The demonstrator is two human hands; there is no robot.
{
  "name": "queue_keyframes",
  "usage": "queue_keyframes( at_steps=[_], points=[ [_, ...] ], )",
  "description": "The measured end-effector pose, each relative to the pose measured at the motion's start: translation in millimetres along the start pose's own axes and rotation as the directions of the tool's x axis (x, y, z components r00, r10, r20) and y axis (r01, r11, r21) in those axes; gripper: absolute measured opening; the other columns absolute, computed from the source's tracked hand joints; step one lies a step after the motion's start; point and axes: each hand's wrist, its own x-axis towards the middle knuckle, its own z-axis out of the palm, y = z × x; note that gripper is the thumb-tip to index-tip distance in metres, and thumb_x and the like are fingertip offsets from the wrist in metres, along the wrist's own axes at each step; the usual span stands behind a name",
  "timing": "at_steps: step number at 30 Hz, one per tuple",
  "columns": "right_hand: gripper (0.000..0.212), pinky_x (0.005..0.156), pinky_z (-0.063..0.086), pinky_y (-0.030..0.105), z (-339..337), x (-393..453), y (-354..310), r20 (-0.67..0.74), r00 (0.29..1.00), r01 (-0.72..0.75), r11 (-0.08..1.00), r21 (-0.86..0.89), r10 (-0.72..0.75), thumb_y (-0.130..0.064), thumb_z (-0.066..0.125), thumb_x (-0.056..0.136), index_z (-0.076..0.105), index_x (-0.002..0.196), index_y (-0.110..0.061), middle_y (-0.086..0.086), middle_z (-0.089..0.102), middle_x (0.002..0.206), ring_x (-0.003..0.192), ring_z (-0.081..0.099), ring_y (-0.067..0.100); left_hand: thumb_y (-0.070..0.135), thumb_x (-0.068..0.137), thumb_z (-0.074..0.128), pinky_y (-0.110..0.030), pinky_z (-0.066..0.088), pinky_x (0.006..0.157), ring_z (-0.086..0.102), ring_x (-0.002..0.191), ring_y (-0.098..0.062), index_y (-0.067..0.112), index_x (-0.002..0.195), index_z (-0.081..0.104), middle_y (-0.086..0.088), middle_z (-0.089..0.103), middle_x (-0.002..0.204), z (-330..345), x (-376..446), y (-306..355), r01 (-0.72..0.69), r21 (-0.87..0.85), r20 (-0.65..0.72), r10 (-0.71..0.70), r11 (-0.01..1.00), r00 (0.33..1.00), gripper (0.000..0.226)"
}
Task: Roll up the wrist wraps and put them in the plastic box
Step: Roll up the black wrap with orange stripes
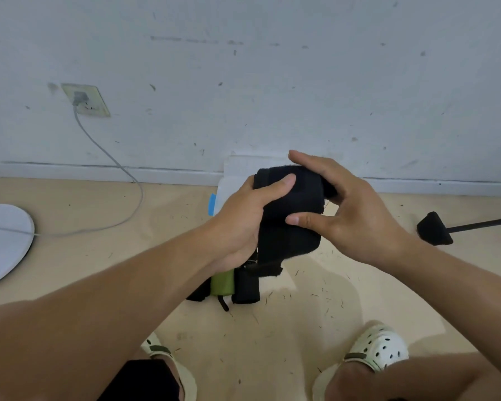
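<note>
Both forearms reaching forward and inward, bare. Left hand (245, 218) curled closed, thumb lying flat along the top, gripping the wrist wrap (289, 215). Right hand (350, 212) cupped from the other side, fingers spread over, thumb pressing the front.

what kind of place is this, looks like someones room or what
Probably a plain indoor room, maybe a home or workshop corner, seen from the floor. A scuffed white wall with a socket and plugged-in cable meets a beige floor littered with tiny dark bits.
</note>
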Motion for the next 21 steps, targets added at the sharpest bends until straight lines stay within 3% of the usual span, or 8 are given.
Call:
queue_keyframes(
  at_steps=[3, 6, 10, 14, 16, 19, 21],
  points=[
    [0.084, 0.102, 0.047, 0.013, -0.7, 3.4, -1.6, 0.063, 0.991, -0.124, 0.988, 0.097, 0.118, -0.035, 0.079, 0.084, 0.036, 0.156, -0.043, -0.022, 0.052, 0.146, 0.132, 0.053, -0.004, 0.023, 0.096, 0.073, -0.065, 0.058, 0.092, 0.073, 0.112, -0.038, 0.020, 0.134, 0.057, -0.015, 0.072, 0.127, 0.6, 0.6, 0.6, -0.044, -0.051, -0.039, 0.042, 0.998, 0.998, 0.042],
    [0.074, 0.103, 0.051, 0.027, -2.9, 8.1, -4.8, 0.124, 0.961, -0.270, 0.933, 0.239, 0.247, -0.054, 0.064, 0.087, 0.035, 0.156, -0.046, -0.021, 0.058, 0.143, 0.125, 0.061, -0.001, 0.010, 0.093, 0.074, -0.061, 0.060, 0.090, 0.073, 0.111, -0.037, 0.019, 0.132, 0.057, -0.017, 0.071, 0.126, 0.9, 3.2, 4.0, -0.107, -0.060, -0.072, 0.103, 0.992, 0.992, 0.043],
    [0.049, 0.087, 0.058, 0.034, -4.4, 9.8, -2.3, 0.200, 0.940, -0.325, 0.907, 0.268, 0.277, -0.049, 0.056, 0.097, 0.050, 0.145, -0.041, 0.001, 0.067, 0.130, 0.108, 0.072, 0.016, 0.006, 0.092, 0.072, -0.058, 0.061, 0.092, 0.069, 0.117, -0.037, 0.021, 0.133, 0.055, -0.015, 0.067, 0.131, -0.8, 5.2, 5.1, -0.135, -0.032, -0.080, 0.132, 0.990, 0.988, 0.047],
    [0.044, 0.097, 0.059, 0.043, -7.2, 7.1, 0.8, 0.198, 0.943, -0.317, 0.903, 0.291, 0.267, -0.038, 0.062, 0.098, 0.053, 0.141, -0.039, 0.003, 0.066, 0.131, 0.115, 0.069, 0.019, 0.026, 0.093, 0.071, -0.053, 0.060, 0.095, 0.068, 0.121, -0.036, 0.015, 0.131, 0.056, -0.014, 0.068, 0.128, 3.2, 2.6, 3.0, -0.127, -0.053, -0.079, 0.123, 0.991, 0.989, 0.043],
    [0.048, 0.099, 0.055, 0.033, -3.4, 3.5, 1.4, 0.219, 0.943, -0.302, 0.919, 0.253, 0.249, -0.039, 0.056, 0.102, 0.043, 0.148, -0.042, -0.008, 0.064, 0.136, 0.120, 0.066, 0.011, 0.038, 0.093, 0.070, -0.052, 0.062, 0.092, 0.071, 0.116, -0.034, 0.012, 0.131, 0.058, -0.015, 0.071, 0.126, 4.4, 1.3, 1.5, -0.104, -0.083, -0.094, 0.096, 0.991, 0.991, 0.047],
    [0.070, 0.109, 0.036, 0.015, 5.6, -1.1, 5.6, 0.289, 0.906, -0.363, 0.919, 0.153, 0.309, -0.050, 0.044, 0.104, 0.001, 0.159, -0.054, -0.028, 0.039, 0.157, 0.139, 0.042, -0.007, 0.029, 0.098, 0.069, -0.043, 0.064, 0.080, 0.074, 0.109, -0.031, 0.015, 0.129, 0.065, -0.014, 0.074, 0.122, 4.2, -0.6, -2.5, -0.089, -0.122, -0.093, 0.078, 0.989, 0.993, 0.034],
    [0.076, 0.100, 0.033, 0.008, 9.4, -2.7, 7.4, 0.349, 0.864, -0.427, 0.896, 0.123, 0.364, -0.049, 0.040, 0.106, -0.017, 0.154, -0.056, -0.032, 0.029, 0.154, 0.137, 0.031, -0.010, 0.021, 0.098, 0.068, -0.040, 0.064, 0.079, 0.075, 0.108, -0.029, 0.018, 0.125, 0.070, -0.012, 0.076, 0.120, 2.5, -1.3, -5.6, -0.074, -0.080, -0.086, 0.067, 0.994, 0.994, 0.027]
  ],
)
